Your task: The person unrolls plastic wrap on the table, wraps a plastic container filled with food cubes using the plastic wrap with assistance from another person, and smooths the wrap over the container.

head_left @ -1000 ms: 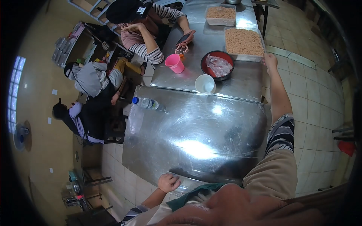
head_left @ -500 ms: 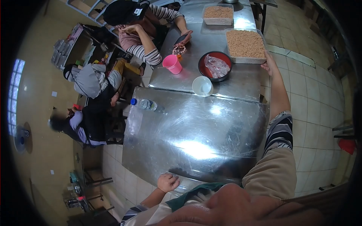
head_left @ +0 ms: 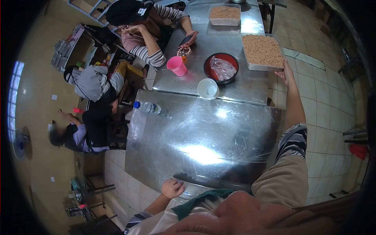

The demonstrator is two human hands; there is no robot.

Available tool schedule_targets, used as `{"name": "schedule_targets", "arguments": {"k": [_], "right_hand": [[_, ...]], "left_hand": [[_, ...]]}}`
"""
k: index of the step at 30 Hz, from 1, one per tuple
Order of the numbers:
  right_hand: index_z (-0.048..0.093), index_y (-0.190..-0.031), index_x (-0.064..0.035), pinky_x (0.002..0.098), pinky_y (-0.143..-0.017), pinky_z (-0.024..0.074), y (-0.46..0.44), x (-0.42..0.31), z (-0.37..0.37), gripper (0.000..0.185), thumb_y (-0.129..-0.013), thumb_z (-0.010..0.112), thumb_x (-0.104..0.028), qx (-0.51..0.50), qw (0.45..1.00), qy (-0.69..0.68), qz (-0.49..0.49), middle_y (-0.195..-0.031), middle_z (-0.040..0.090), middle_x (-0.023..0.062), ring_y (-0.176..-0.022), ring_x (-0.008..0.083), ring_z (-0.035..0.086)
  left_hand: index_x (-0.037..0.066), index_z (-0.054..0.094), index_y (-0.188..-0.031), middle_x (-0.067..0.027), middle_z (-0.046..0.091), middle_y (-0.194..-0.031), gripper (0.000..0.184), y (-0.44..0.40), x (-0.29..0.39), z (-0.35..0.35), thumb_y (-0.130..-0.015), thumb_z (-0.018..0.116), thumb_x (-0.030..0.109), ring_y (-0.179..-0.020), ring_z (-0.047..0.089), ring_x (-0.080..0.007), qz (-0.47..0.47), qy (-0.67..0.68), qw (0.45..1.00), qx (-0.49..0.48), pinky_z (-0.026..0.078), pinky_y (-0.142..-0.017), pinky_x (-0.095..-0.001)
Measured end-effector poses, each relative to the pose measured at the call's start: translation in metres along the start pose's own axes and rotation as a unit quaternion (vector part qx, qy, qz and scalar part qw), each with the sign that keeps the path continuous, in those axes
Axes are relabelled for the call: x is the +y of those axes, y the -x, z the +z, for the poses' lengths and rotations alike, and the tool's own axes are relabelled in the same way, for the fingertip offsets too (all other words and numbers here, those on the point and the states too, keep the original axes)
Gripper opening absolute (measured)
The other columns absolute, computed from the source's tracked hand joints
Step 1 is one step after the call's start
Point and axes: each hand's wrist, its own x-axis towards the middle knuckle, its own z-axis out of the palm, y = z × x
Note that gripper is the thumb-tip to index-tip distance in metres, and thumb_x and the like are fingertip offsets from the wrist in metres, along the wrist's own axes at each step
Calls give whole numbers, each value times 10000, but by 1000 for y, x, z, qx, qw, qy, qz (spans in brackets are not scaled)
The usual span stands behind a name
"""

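Observation:
A clear plastic container (head_left: 263,53) filled with tan, crumbly pieces stands at the right edge of the far metal table. Its near right corner is gripped by my right hand (head_left: 285,73), with the arm stretched far forward. My left hand (head_left: 173,188) rests at the front edge of the near metal table (head_left: 176,129), fingers curled in with nothing visible in them. Left of the container is a black bowl with a red inside (head_left: 208,70), and in it lies a clear plastic bag (head_left: 223,68). A white bowl (head_left: 208,89) stands nearer to me.
A second tan-filled container (head_left: 224,15) stands farther back. A pink cup (head_left: 177,66) and a lying water bottle (head_left: 151,107) are on the left. A person in striped sleeves (head_left: 145,39) sits there with a phone (head_left: 188,39); two more people sit behind, far left.
The near container has shifted right and slightly towards me, turning a little, with my right hand on its corner. My left hand stays at the table edge. A person far left has raised an arm.

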Motion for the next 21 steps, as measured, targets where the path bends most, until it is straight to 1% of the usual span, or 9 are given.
{"name": "schedule_targets", "arguments": {"k": [3, 5, 9, 12, 14, 17, 18, 20, 21], "right_hand": [[327, -1250, -146, 289, -669, 488, 28, 3, -13, 515, -853, 334, -473, -4, 1000, -19, -24, -1113, 477, 92, -789, 163, 549], [343, -1239, -130, 288, -664, 478, 41, 16, -27, 502, -858, 336, -457, -5, 999, -47, -18, -1100, 482, 63, -828, 169, 534], [350, -1230, -114, 290, -681, 474, 81, 40, -57, 493, -864, 332, -443, 13, 998, -57, -14, -1067, 498, 53, -813, 159, 536], [356, -1226, -119, 298, -702, 468, 137, 42, -54, 492, -860, 337, -447, 20, 997, -73, -30, -1084, 488, 46, -848, 159, 530], [345, -1237, -120, 307, -722, 460, 171, 45, -59, 505, -857, 339, -452, 16, 995, -95, -20, -1139, 452, 47, -936, 167, 500], [308, -1261, -134, 329, -742, 449, 221, 51, -67, 514, -858, 334, -451, -8, 997, -73, -34, -1190, 409, 48, -1016, 176, 457], [308, -1261, -134, 329, -742, 449, 237, 53, -69, 514, -858, 334, -451, -4, 997, -73, -40, -1190, 409, 48, -1016, 176, 457], [272, -1278, -138, 360, -767, 436, 266, 61, -69, 510, -866, 321, -434, -33, 996, -79, -5, -1239, 369, 48, -1055, 188, 434], [272, -1278, -138, 360, -767, 436, 281, 65, -69, 510, -866, 321, -434, -33, 996, -79, -8, -1239, 369, 48, -1055, 188, 434]], "left_hand": [[140, 610, -629, -16, 466, -527, 86, 1, 0, 0, -632, 614, 226, -479, 495, -196, -3, 3, 1000, 5, 399, -454, -315], [140, 608, -627, -17, 463, -525, 88, 3, 0, -1, -632, 613, 228, -477, 493, -198, -3, 4, 1000, 6, 397, -454, -318], [138, 606, -624, -28, 464, -534, 92, 6, 0, 3, -638, 604, 229, -495, 497, -210, -4, 9, 1000, 7, 399, -471, -329], [125, 604, -614, -37, 457, -529, 91, 4, 1, 1, -640, 600, 212, -495, 495, -218, -3, 12, 1000, 21, 401, -472, -334], [114, 603, -605, -42, 448, -518, 89, 5, 2, 1, -640, 599, 195, -485, 489, -224, 4, 14, 999, 31, 401, -463, -337], [106, 605, -603, -52, 457, -523, 95, 5, 2, 1, -645, 593, 191, -495, 494, -231, 12, 13, 999, 32, 402, -467, -337], [102, 603, -600, -56, 462, -525, 102, 5, 2, 1, -647, 590, 192, -499, 497, -234, 13, 10, 999, 38, 403, -469, -339], [98, 602, -596, -61, 468, -527, 109, 5, 3, 1, -650, 587, 192, -503, 500, -238, 15, 8, 999, 46, 404, -470, -340], [97, 600, -593, -63, 473, -531, 113, 5, 3, 1, -651, 585, 192, -503, 500, -240, 17, 10, 999, 50, 404, -471, -344]]}}
